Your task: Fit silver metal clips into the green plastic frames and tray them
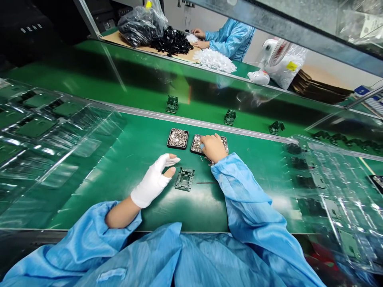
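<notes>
**Bare hand dipping into a tray, gloved hand waiting open by a board**

A glossy green bench (143, 159) is stretching across the room, and a metal rail (143, 114) is running along its back. Beyond it, a person in blue sleeves (231, 38) is working near a black heap (172, 41) and a white heap (215, 60), with a white fan (273, 52) standing to the right.

The board (184, 179) is lying flat on the bench, just beside the left hand (151, 181). That hand is wearing a white glove with bare tips showing, and is holding its thumb and fingers apart, gripping nothing. The right hand (214, 148) is reaching over the right tray (196, 152), farther back than the board; I cannot tell whether its fingertips are closing on a part.

The left tray (177, 147) is sitting beside it, also full of small metal bits. A thin rod (206, 183) is lying right of the board, partly hidden by the right sleeve (239, 183). Clear plastic packs are flanking both sides, and three more boards are standing beyond the rail.
</notes>
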A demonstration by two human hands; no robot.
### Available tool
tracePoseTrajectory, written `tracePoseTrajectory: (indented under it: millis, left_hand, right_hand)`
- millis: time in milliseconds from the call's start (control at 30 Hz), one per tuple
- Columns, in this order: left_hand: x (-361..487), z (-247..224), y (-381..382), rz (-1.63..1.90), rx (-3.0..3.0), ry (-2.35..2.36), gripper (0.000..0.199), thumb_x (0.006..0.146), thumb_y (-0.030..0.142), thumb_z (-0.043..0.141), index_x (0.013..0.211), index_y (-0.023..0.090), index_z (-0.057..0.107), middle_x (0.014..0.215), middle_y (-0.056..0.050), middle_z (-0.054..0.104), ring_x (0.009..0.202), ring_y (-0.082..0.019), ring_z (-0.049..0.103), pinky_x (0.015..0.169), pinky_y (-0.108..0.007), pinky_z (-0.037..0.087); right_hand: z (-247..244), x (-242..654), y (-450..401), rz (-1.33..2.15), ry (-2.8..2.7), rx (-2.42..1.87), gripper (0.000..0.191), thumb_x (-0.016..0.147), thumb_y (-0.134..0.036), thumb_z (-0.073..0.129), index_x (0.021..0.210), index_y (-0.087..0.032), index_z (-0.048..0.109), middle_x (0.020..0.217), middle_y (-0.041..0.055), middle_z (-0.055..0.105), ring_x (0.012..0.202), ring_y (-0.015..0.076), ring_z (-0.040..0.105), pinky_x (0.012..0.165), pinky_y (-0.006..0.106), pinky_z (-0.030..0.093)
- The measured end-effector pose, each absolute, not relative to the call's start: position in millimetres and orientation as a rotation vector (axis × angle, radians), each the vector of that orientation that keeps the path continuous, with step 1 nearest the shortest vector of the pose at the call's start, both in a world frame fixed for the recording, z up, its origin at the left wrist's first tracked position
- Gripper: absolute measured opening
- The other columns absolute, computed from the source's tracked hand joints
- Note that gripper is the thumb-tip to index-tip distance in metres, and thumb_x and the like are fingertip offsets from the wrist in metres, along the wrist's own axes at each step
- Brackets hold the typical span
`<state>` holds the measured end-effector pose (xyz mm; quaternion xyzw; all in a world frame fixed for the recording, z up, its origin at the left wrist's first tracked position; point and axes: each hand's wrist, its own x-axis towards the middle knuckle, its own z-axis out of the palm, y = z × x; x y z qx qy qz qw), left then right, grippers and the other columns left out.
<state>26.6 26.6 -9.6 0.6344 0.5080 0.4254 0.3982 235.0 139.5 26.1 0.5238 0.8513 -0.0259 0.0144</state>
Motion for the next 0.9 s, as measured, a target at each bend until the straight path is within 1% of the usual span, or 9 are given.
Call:
tracePoseTrajectory:
  millis: [100, 200, 267, 367, 467, 533, 700, 800, 900]
  left_hand:
    - [29, -5, 24, 1.06, 1.631, 1.302, 0.041, 0.085, 0.045, 0.05, 0.114, 0.017, 0.049, 0.115, -0.013, 0.063, 0.11, -0.025, 0.059, 0.1, -0.047, 0.045]
    - [30, -3, 24, 1.05, 1.661, 1.325, 0.039, 0.085, 0.044, 0.051, 0.113, 0.017, 0.05, 0.113, -0.012, 0.063, 0.109, -0.024, 0.059, 0.099, -0.045, 0.045]
    - [30, -2, 24, 1.059, 1.7, 1.34, 0.037, 0.085, 0.041, 0.051, 0.112, 0.016, 0.05, 0.112, -0.011, 0.064, 0.107, -0.023, 0.061, 0.098, -0.043, 0.047]
    - [28, 0, 25, 1.108, 1.837, 1.381, 0.029, 0.086, 0.035, 0.05, 0.108, 0.017, 0.054, 0.107, -0.008, 0.065, 0.102, -0.021, 0.062, 0.094, -0.038, 0.049]
    - [28, 4, 25, 1.185, 2.057, 1.408, 0.02, 0.089, 0.032, 0.048, 0.098, 0.017, 0.06, 0.099, -0.006, 0.066, 0.094, -0.018, 0.062, 0.087, -0.034, 0.05]
    - [31, 8, 22, 1.22, 2.195, 1.401, 0.021, 0.09, 0.034, 0.049, 0.094, 0.017, 0.062, 0.094, -0.006, 0.066, 0.09, -0.018, 0.062, 0.083, -0.032, 0.05]
    - [39, 13, 15, 1.28, 2.407, 1.364, 0.026, 0.092, 0.037, 0.048, 0.081, 0.017, 0.061, 0.076, -0.004, 0.065, 0.073, -0.016, 0.06, 0.068, -0.029, 0.048]
    - [39, 13, 13, 1.274, 2.478, 1.328, 0.027, 0.093, 0.031, 0.046, 0.074, 0.018, 0.059, 0.073, -0.003, 0.064, 0.069, -0.015, 0.058, 0.066, -0.029, 0.046]
    - [37, 11, 12, 1.266, 2.48, 1.252, 0.028, 0.093, 0.03, 0.044, 0.072, 0.018, 0.059, 0.073, -0.003, 0.064, 0.069, -0.015, 0.059, 0.066, -0.029, 0.046]
  right_hand:
    - [20, 237, 140, -0.17, 2.71, 1.709, 0.027, 0.084, -0.006, 0.043, 0.1, -0.014, 0.063, 0.097, 0.0124, 0.068, 0.095, 0.0254, 0.06, 0.096, 0.042, 0.035]
    - [15, 240, 141, -0.206, 2.722, 1.76, 0.036, 0.081, -0.001, 0.039, 0.108, -0.012, 0.06, 0.105, 0.0133, 0.066, 0.099, 0.0244, 0.059, 0.088, 0.035, 0.042]
    - [14, 242, 139, -0.346, 2.779, 1.849, 0.038, 0.08, -0.001, 0.039, 0.108, -0.012, 0.06, 0.11, 0.0121, 0.065, 0.102, 0.023, 0.059, 0.088, 0.033, 0.044]
    - [17, 241, 122, -1.021, 2.897, 2.045, 0.025, 0.083, -0.01, 0.044, 0.101, -0.016, 0.061, 0.102, 0.0077, 0.068, 0.094, 0.0198, 0.063, 0.083, 0.032, 0.048]
    - [25, 233, 90, -1.843, 2.855, 1.948, 0.015, 0.083, -0.024, 0.053, 0.096, -0.018, 0.059, 0.087, 0.0029, 0.069, 0.082, 0.0166, 0.066, 0.077, 0.03, 0.051]
    - [30, 227, 66, -2.056, 2.838, 1.815, 0.014, 0.081, -0.026, 0.058, 0.094, -0.02, 0.059, 0.084, 0.0011, 0.07, 0.081, 0.0155, 0.067, 0.077, 0.03, 0.052]
    - [31, 215, 29, -1.88, 2.965, 1.698, 0.012, 0.084, -0.023, 0.055, 0.094, -0.022, 0.061, 0.089, 0.0004, 0.07, 0.083, 0.0143, 0.068, 0.078, 0.028, 0.052]
    - [29, 215, 24, -1.775, 3.031, 1.668, 0.012, 0.085, -0.022, 0.054, 0.095, -0.022, 0.061, 0.09, 0.0004, 0.07, 0.084, 0.0137, 0.067, 0.077, 0.026, 0.051]
    - [30, 217, 24, -1.723, 3.062, 1.602, 0.007, 0.086, -0.022, 0.055, 0.087, -0.021, 0.061, 0.084, 0.0003, 0.067, 0.079, 0.0133, 0.064, 0.074, 0.026, 0.05]
